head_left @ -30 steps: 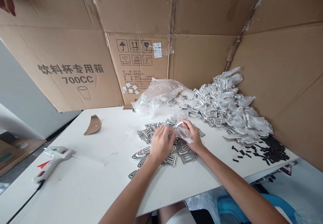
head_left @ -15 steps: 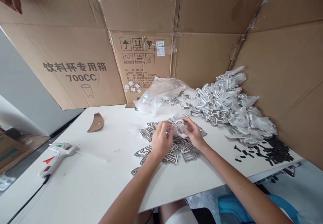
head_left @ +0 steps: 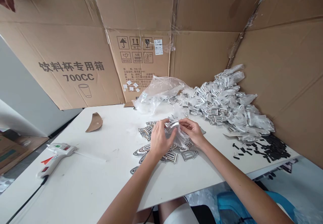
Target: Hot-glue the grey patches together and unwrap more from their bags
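Over a loose pile of silver metal pieces (head_left: 145,150), both hands hold one silver metal piece (head_left: 173,125) in a clear plastic bag (head_left: 181,138). My left hand (head_left: 160,140) curves round the left side, thumb and fingers on either side of the piece. On the other side, my right hand (head_left: 193,132) pinches the piece and the film between thumb and fingertips. The crumpled bag hangs below the fingers and partly hides the pieces underneath. Each piece in the pile is arch-shaped with raised lines.
A big heap of bagged metal pieces (head_left: 217,99) lies at the back right. Black strips (head_left: 275,150) are scattered by the right edge. A glue gun (head_left: 54,156) and a cardboard scrap (head_left: 94,122) lie left. An empty-looking plastic bag (head_left: 158,92) rests against the cardboard wall (head_left: 141,8).
The metal piece has tilted in my hands, and the bag's loose film now hangs lower. My right fingers have closed in toward the piece. The view has shifted slightly.
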The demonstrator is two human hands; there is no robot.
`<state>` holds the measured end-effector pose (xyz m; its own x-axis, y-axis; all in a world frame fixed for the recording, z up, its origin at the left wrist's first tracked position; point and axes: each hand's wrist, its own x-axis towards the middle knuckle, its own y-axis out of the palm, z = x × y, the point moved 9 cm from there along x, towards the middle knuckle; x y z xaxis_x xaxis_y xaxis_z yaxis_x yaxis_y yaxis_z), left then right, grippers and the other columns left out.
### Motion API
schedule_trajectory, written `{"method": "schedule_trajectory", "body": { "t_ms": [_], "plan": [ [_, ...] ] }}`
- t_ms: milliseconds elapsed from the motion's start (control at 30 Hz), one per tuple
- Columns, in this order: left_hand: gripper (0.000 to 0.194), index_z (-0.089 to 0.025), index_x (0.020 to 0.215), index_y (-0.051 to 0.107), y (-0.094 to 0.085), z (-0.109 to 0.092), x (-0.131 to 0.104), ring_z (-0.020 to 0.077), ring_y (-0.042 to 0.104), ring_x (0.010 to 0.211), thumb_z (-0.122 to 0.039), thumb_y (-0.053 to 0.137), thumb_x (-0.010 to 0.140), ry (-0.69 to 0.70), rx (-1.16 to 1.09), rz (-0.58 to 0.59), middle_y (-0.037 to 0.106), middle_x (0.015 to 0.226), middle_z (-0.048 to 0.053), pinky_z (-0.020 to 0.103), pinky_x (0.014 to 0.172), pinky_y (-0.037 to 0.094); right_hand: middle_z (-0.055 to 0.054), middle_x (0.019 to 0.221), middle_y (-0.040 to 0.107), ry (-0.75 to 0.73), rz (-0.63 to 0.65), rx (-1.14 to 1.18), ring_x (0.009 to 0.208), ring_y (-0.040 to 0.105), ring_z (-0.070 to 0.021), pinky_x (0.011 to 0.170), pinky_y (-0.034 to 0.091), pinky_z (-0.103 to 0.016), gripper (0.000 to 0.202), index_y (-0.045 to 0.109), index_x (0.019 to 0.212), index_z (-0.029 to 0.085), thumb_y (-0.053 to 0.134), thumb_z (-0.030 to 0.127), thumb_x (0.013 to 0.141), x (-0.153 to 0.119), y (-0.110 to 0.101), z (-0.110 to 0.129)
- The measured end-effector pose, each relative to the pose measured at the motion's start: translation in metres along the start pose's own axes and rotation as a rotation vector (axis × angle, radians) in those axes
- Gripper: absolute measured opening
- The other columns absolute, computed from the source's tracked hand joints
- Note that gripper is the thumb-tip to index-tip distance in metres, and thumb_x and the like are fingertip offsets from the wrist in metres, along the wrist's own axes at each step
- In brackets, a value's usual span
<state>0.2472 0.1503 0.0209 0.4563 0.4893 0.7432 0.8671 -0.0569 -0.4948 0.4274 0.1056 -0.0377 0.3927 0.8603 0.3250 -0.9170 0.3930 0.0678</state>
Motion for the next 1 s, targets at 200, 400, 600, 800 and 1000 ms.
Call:
{"method": "schedule_trajectory", "body": {
  "t_ms": [200, 400, 600, 800, 1000],
  "plan": [
    [0.016, -0.024, 0.107, 0.064, 0.005, -0.002, 0.001, 0.0252, 0.066, 0.09, -0.039, 0.069, 0.104, 0.078, 0.119, 0.036, 0.074, 0.093, 0.005, 0.041, 0.084, 0.044, -0.008, 0.101, 0.082, -0.092, -0.046, -0.117, 0.098, 0.078, -0.0275, 0.088, 0.063, -0.04, 0.033, 0.077, 0.102, 0.023, 0.083, 0.053, 0.089, 0.002, -0.006, 0.008],
    [0.018, -0.023, 0.109, 0.063, -0.001, 0.011, 0.002, 0.0238, 0.068, 0.089, -0.041, 0.063, 0.107, -0.024, 0.1, -0.013, 0.074, 0.094, 0.005, 0.037, 0.08, 0.045, -0.006, 0.099, 0.078, -0.237, -0.108, -0.362, 0.088, 0.076, -0.0239, 0.08, 0.062, -0.037, 0.022, 0.077, 0.103, 0.025, 0.068, 0.045, 0.101, -0.005, -0.007, 0.03],
    [0.023, -0.023, 0.103, 0.068, -0.014, 0.035, 0.004, 0.0192, 0.066, 0.073, -0.046, 0.068, 0.103, -0.209, 0.049, -0.075, 0.073, 0.089, 0.003, 0.031, 0.066, 0.04, -0.009, 0.109, 0.069, -0.326, -0.25, -0.615, 0.099, 0.069, -0.0261, 0.08, 0.061, -0.039, 0.022, 0.074, 0.103, 0.024, 0.059, 0.04, 0.101, 0.015, -0.045, 0.027],
    [0.032, -0.024, 0.094, 0.073, -0.018, 0.046, 0.007, 0.0175, 0.059, 0.068, -0.053, 0.083, 0.088, -0.243, -0.07, -0.048, 0.068, 0.076, 0.0, 0.029, 0.064, 0.044, -0.013, 0.111, 0.07, -0.178, -0.219, -0.82, 0.121, 0.06, -0.037, 0.113, 0.044, -0.06, 0.018, 0.077, 0.084, 0.024, 0.067, 0.039, 0.085, 0.076, -0.071, -0.015],
    [0.025, -0.024, 0.086, 0.076, -0.017, 0.057, 0.007, 0.0172, 0.059, 0.067, -0.048, 0.08, 0.089, -0.348, -0.17, -0.055, 0.071, 0.075, 0.001, 0.03, 0.064, 0.046, -0.015, 0.125, 0.073, -0.111, -0.172, -0.826, 0.131, 0.059, -0.0406, 0.116, 0.039, -0.063, 0.024, 0.081, 0.084, 0.025, 0.067, 0.045, 0.087, 0.083, -0.073, -0.046]
  ]
}}
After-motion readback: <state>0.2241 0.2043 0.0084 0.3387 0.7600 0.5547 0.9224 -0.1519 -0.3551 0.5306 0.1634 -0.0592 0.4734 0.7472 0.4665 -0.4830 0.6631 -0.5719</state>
